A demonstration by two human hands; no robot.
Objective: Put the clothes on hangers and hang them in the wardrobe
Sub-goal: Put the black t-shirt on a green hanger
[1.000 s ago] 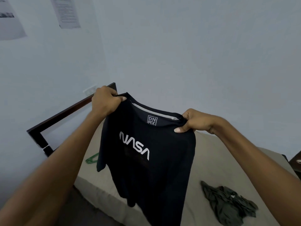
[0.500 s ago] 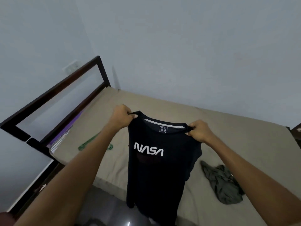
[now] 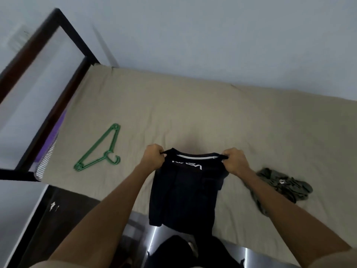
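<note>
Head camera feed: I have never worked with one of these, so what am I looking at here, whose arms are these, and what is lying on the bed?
There is no machine here. A person wears one wide-angle camera on the head, looking forward and down, so the two bare arms are the wearer's own. The left hand and right hand each pinch a shoulder of a black T-shirt with white NASA lettering, holding it over the near edge of the bed with a beige sheet. On the sheet lie a green plastic hanger, to the left, and a crumpled olive-green garment, to the right. The wardrobe is not in view.
</note>
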